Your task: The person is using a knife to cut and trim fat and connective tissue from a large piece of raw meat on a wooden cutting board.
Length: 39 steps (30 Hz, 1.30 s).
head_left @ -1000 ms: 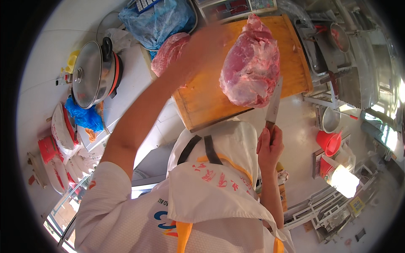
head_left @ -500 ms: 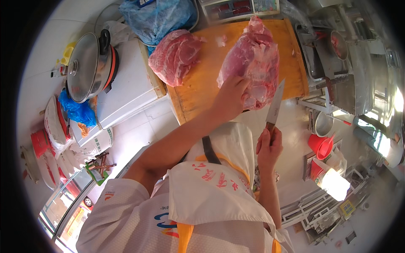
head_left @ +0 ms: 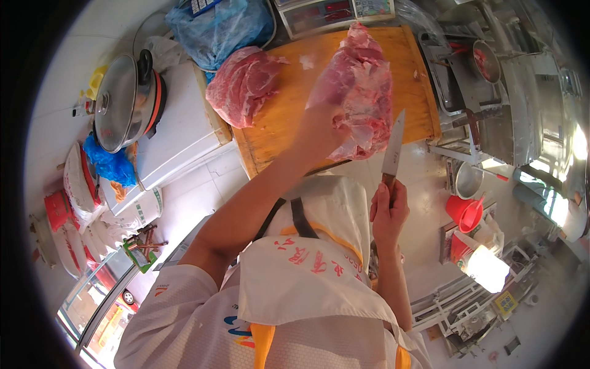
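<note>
A large slab of raw meat [head_left: 362,86], pink with pale fat and ragged edges, lies lengthwise on the wooden cutting board [head_left: 295,117]. My left hand [head_left: 316,132] rests against its near left side; motion blur smears the fingers, so their grip is unclear. In my right hand [head_left: 390,212] is a knife [head_left: 394,144], held by its brown handle. Its blade points up and away, just right of the slab's near end and apart from it. A second, rounder piece of meat [head_left: 243,83] sits at the board's left edge, with a small pale scrap [head_left: 306,61] between the two.
Left of the board, a lidded electric pan [head_left: 123,101] and a blue plastic bag [head_left: 107,160] stand on a white surface [head_left: 184,123]. Behind are a blue bag [head_left: 221,31] and a scale [head_left: 332,15]. Metal trays [head_left: 458,74] stand right; a red bucket [head_left: 464,212] is lower right.
The whole view has shifted slightly, so the board and meat appear further left. My left hand has blurred with motion at the slab's side. The knife stays in my right hand.
</note>
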### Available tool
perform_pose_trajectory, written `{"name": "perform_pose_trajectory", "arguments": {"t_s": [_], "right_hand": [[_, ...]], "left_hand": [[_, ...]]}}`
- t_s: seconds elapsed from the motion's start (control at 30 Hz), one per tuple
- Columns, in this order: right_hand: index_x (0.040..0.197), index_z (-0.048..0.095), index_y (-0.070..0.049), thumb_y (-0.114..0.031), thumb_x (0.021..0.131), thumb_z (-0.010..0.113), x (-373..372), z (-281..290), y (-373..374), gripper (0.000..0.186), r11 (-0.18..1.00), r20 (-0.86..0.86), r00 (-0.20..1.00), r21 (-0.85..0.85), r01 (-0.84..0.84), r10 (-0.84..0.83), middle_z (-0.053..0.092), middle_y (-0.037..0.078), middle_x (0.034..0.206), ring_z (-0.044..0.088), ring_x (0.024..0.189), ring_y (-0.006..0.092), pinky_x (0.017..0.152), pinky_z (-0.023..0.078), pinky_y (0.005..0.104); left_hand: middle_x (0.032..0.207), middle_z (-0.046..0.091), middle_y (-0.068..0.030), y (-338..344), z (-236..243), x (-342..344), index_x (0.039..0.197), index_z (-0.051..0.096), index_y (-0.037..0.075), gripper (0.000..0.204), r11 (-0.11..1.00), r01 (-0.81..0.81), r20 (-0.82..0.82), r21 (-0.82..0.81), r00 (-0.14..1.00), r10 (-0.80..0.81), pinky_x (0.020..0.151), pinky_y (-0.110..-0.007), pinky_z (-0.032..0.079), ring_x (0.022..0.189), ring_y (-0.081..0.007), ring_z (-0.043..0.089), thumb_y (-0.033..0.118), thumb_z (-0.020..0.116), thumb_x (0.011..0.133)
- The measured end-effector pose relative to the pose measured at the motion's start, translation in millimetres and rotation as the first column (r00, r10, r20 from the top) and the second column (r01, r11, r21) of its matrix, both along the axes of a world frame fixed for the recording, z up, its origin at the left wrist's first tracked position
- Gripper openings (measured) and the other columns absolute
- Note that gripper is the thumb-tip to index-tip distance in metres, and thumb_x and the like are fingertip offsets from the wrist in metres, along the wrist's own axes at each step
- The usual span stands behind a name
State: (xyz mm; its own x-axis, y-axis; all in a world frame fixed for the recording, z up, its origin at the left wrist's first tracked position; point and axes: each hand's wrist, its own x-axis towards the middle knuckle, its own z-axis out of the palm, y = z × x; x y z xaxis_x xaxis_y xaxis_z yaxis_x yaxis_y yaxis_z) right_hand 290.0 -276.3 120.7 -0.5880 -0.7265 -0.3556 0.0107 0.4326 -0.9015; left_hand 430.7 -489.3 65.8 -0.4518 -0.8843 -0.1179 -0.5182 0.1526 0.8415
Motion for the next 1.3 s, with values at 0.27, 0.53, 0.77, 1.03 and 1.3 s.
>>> {"name": "perform_pose_trajectory", "arguments": {"t_s": [0.27, 0.53, 0.77, 1.03, 1.3], "right_hand": [[0.125, 0.063, -0.001, -0.018, 0.114, 0.064, 21.1, 17.2, -18.5, 0.020, 0.997, 0.219, 0.975, 0.067, -0.049, 0.033, 0.061, 0.000, 0.076, 0.051, 0.053, 0.0045, 0.047, 0.042, 0.0256], [0.126, 0.060, 0.000, -0.025, 0.116, 0.059, 74.6, 35.4, -57.3, 0.027, 0.979, 0.362, 0.932, 0.189, -0.069, -0.004, 0.063, 0.005, 0.080, 0.059, 0.052, 0.0112, 0.047, 0.047, 0.0325], [0.129, 0.049, 0.000, -0.020, 0.116, 0.055, 121.6, 10.3, -97.3, 0.025, 0.974, 0.046, 0.999, 0.225, -0.035, 0.025, 0.069, 0.024, 0.088, 0.067, 0.060, 0.0387, 0.052, 0.051, 0.0489], [0.122, 0.045, -0.002, -0.020, 0.115, 0.054, 163.5, -5.3, -106.5, 0.021, 0.967, -0.110, 0.994, 0.249, 0.052, -0.025, 0.072, 0.034, 0.097, 0.068, 0.087, 0.0584, 0.070, 0.052, 0.0624], [0.119, 0.047, -0.003, -0.021, 0.116, 0.054, 189.3, -12.0, -92.2, 0.020, 0.970, -0.220, 0.975, 0.229, 0.085, -0.033, 0.072, 0.031, 0.099, 0.067, 0.086, 0.0573, 0.069, 0.052, 0.0629]], "left_hand": [[0.079, 0.071, -0.0035, -55.7, 6.5, 12.3, 0.096, 0.076, 0.004, 0.020, 0.991, 0.106, 0.050, 0.078, 0.993, -0.110, 0.068, -0.031, 0.055, 0.073, -0.0130, 0.068, 0.015, 0.083, 0.081], [0.079, 0.075, -0.0061, -97.8, 1.9, 15.5, 0.086, 0.079, 0.006, 0.018, 0.908, 0.271, 0.017, 0.321, 0.956, -0.291, 0.066, -0.035, 0.055, 0.071, -0.0196, 0.071, 0.021, 0.082, 0.079], [0.077, 0.070, 0.0018, -102.7, 15.1, 4.6, 0.088, 0.074, 0.004, 0.013, 0.821, 0.325, -0.118, 0.469, 0.945, -0.306, 0.061, -0.025, 0.049, 0.070, -0.0078, 0.065, 0.010, 0.083, 0.082], [0.078, 0.069, 0.0020, -97.6, 9.6, 25.4, 0.089, 0.076, 0.003, 0.008, 0.788, 0.368, -0.130, 0.494, 0.927, -0.351, 0.061, -0.025, 0.049, 0.070, -0.0071, 0.064, 0.008, 0.081, 0.085], [0.083, 0.071, 0.0004, -91.9, -8.6, 56.9, 0.089, 0.076, 0.004, 0.011, 0.815, 0.395, -0.174, 0.424, 0.918, -0.355, 0.071, -0.027, 0.050, 0.079, -0.0094, 0.065, 0.011, 0.082, 0.085]]}}
